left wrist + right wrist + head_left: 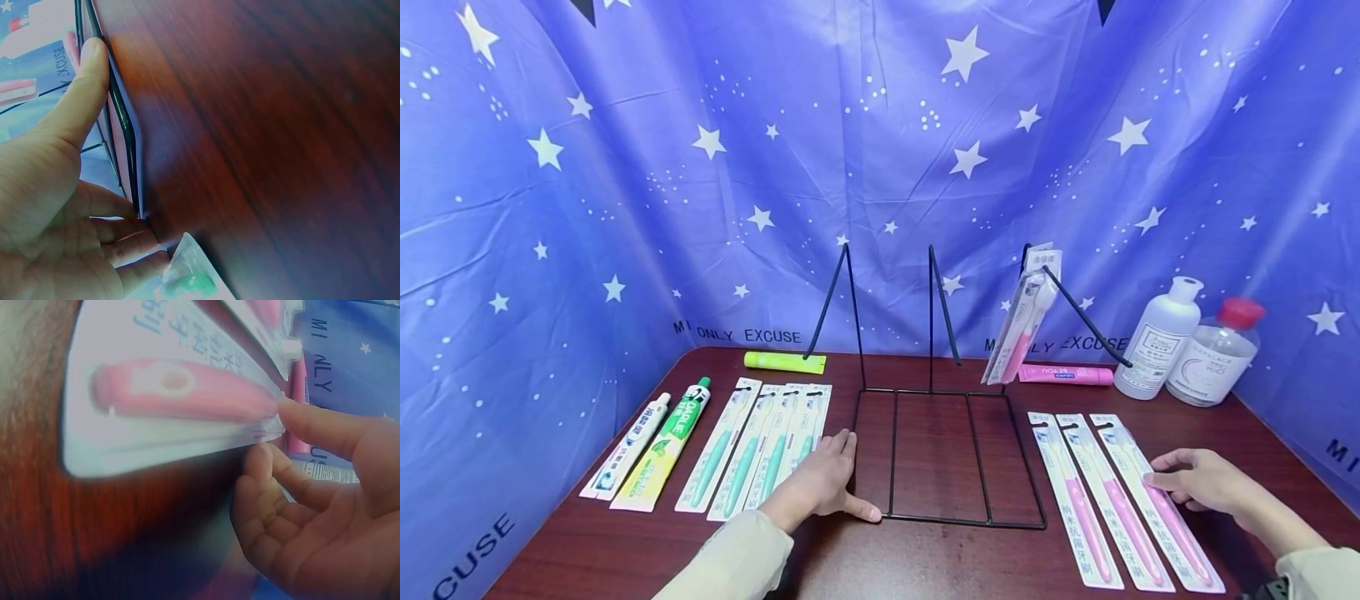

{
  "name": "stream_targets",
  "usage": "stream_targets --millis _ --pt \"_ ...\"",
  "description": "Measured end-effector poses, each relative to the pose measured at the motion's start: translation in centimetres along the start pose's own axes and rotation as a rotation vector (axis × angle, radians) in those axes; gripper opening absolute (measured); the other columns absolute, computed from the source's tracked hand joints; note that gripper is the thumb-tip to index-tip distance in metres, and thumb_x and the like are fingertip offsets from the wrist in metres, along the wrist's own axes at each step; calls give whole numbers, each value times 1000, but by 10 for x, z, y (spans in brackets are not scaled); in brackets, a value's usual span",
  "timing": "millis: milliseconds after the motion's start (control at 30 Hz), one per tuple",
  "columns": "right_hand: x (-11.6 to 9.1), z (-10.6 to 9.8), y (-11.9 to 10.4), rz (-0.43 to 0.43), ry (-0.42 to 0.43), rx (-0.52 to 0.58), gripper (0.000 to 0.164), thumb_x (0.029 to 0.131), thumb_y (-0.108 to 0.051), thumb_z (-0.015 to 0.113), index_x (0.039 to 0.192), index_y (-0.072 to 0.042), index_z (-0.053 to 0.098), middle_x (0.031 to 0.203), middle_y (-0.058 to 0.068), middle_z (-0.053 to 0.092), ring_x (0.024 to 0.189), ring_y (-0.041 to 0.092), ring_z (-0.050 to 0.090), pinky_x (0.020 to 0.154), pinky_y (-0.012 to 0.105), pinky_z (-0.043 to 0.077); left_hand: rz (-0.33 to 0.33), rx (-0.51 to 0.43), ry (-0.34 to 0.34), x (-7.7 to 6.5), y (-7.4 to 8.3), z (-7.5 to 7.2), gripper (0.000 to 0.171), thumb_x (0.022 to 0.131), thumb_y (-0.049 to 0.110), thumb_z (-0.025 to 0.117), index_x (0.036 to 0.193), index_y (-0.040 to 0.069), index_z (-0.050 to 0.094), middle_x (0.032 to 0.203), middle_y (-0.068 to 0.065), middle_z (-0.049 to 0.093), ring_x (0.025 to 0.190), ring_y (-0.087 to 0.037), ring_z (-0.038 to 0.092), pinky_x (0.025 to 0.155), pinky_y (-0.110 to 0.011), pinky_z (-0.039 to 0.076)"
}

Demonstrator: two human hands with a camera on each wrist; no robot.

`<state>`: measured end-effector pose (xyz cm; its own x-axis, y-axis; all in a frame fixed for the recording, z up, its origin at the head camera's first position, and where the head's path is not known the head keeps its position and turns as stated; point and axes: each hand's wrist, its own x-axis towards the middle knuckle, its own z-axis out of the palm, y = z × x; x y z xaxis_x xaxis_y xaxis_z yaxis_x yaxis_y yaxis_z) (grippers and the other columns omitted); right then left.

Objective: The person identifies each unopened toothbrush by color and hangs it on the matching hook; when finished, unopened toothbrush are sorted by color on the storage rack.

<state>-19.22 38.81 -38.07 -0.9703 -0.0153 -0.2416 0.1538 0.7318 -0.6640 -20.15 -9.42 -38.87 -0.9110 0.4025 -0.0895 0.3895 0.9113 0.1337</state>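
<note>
A black wire display rack (962, 523) stands on the table with upright arms at its back. My left hand (829, 471) rests at the rack's front left corner, thumb along the front bar and extended fingers by the left side bar. Three pink toothbrush packs lie to the right of the rack. My right hand (1206, 482) pinches the edge of the rightmost toothbrush pack (1180, 533) between thumb and index finger. In the right wrist view the thumb lies against that pack's edge, beside its pink handle (181, 387). More pink toothbrush packs (1026, 321) hang on the rack's right arm.
Several green toothbrush packs (718, 450) and two toothpaste tubes (662, 446) lie on the left. Behind the rack are a yellow tube (782, 361) and a pink tube (1063, 375). A white bottle (1157, 337) and a red-capped bottle (1213, 358) stand back right.
</note>
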Motion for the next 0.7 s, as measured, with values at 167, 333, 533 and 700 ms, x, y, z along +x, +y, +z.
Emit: stream_targets --millis 167,333,533,700 --pt "1 -2 2 -1 -52 50 37 88 -25 57 99 11 56 72 -2 51 68 10 49 61 28 46 -6 1 -5 0 0 0 116 57 67 67 135 -11 30 140 -25 30 126 -36 31 100 -42 32" --pt "1 -2 5 -25 -68 88 32 89 -22 54 96 9 58 70 -3 50 66 8 49 61 28 45 -3 4 -6 0 0 0 116 58 67 67 135 -11 30 140 -25 30 126 -36 31 100 -41 32" --pt "2 -1 8 -1 -23 51 37 91 -22 50 103 13 56 82 0 56 72 14 51 60 31 41 -1 -1 -5 0 1 0 116 58 67 68 135 -11 30 140 -25 30 126 -36 32 100 -42 32" --pt "-1 -7 7 -12 1 75 40 93 -20 47 107 16 52 81 0 57 71 10 52 62 31 44 -1 -12 -1 0 0 0 116 58 67 68 135 -11 30 140 -26 30 126 -36 31 100 -42 32"
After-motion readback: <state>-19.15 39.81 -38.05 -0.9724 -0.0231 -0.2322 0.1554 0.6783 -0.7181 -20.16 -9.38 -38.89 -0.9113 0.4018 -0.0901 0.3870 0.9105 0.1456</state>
